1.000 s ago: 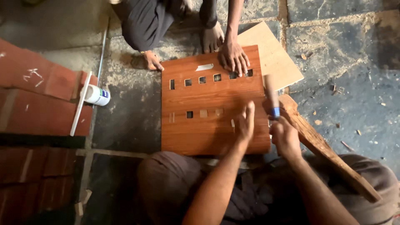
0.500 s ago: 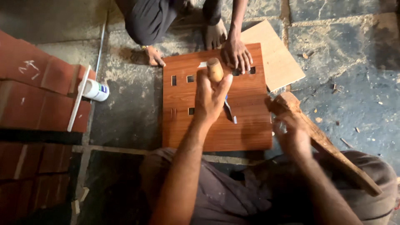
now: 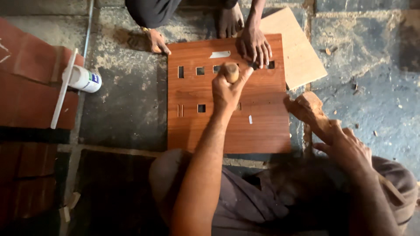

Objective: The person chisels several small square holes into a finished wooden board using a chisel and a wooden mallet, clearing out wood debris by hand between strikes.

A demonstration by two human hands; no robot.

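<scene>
With the left hand point(image 3: 227, 89) gripping a wooden-handled tool point(image 3: 230, 72) upright over the slots near the far edge of the board point(image 3: 227, 126) on the floor, and the right hand point(image 3: 345, 146) holding a wood block point(image 3: 308, 107), strike squarely.

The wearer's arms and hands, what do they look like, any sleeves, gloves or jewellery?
Both forearms are bare, with no sleeves reaching them. The left hand and right hand wear no gloves, and no ring, watch or bracelet shows. No markings are visible on either arm.
</scene>
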